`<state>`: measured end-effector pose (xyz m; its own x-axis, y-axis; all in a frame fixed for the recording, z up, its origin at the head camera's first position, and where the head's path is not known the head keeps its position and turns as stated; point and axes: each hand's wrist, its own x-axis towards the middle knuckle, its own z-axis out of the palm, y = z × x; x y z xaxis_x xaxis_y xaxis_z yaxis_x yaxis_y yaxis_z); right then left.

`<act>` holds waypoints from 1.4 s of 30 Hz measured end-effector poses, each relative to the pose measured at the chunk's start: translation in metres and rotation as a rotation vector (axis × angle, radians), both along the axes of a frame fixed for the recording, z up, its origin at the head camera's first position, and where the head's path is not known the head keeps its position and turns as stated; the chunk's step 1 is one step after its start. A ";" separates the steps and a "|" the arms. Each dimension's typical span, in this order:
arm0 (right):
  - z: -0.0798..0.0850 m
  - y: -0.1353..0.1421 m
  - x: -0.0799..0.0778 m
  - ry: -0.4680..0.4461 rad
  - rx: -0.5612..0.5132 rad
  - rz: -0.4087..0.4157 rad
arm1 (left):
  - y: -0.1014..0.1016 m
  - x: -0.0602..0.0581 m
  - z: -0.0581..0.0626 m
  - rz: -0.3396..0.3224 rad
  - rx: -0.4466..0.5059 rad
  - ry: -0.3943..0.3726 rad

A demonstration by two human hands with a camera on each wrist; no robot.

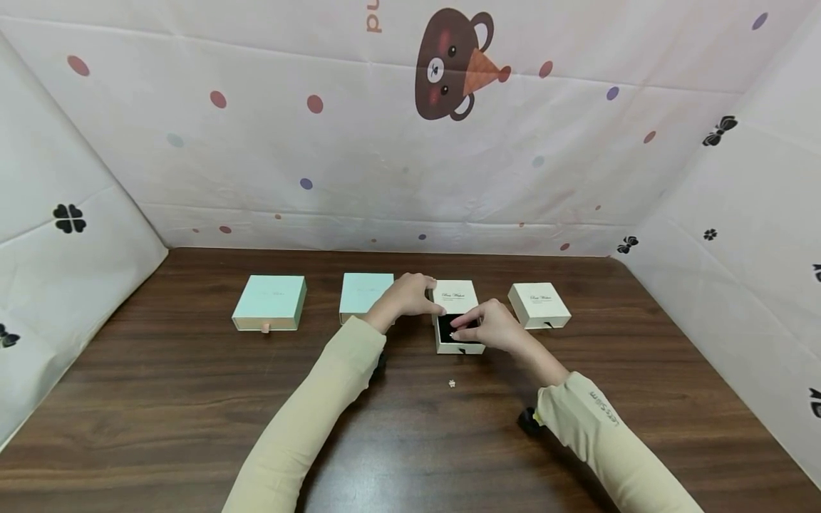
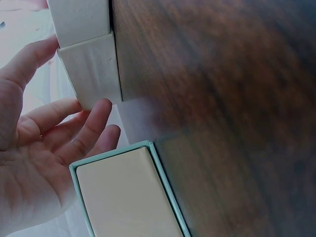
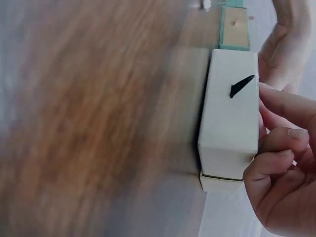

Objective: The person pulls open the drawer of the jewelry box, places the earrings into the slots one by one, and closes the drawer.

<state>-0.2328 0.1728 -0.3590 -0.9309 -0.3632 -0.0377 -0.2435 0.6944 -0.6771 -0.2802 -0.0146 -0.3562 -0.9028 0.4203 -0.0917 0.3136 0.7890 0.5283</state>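
Observation:
In the head view, a white drawer-style gift box (image 1: 455, 293) has its black-lined drawer (image 1: 459, 348) pulled out toward me. My left hand (image 1: 410, 294) grips the box's outer sleeve from its left side; the left wrist view shows fingertips against the white side (image 2: 90, 69). Over the drawer, my right hand (image 1: 494, 325) has its thumb and finger down at the black lining, pinching a tiny white piece (image 1: 452, 335). A small flower-shaped white piece (image 1: 452, 383) lies on the table in front. The right wrist view shows the drawer front with its black ribbon tab (image 3: 241, 87).
A mint box (image 1: 269, 298) with a pink tab stands at the far left. Another mint box (image 1: 363, 291) is partly behind my left hand. A closed white box (image 1: 539, 303) sits to the right. All are on the brown wooden table (image 1: 160, 399), with printed cloth (image 1: 359, 142) behind.

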 end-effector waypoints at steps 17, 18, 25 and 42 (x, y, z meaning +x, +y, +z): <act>0.007 0.007 0.016 -0.231 -0.182 0.021 | 0.001 0.001 0.000 -0.001 0.001 -0.009; 0.007 0.007 0.017 -0.238 -0.190 0.029 | 0.001 0.001 0.000 -0.002 0.001 -0.009; 0.006 0.006 0.025 -0.269 -0.206 0.100 | 0.001 0.000 -0.001 -0.007 0.000 -0.001; 0.000 0.006 0.034 -0.364 -0.175 0.187 | 0.000 0.000 0.000 -0.011 -0.002 -0.011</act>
<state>-0.1987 0.1786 -0.3592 -0.7861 -0.5540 -0.2739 -0.0775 0.5281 -0.8456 -0.2804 -0.0147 -0.3565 -0.8969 0.4303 -0.1023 0.3170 0.7867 0.5298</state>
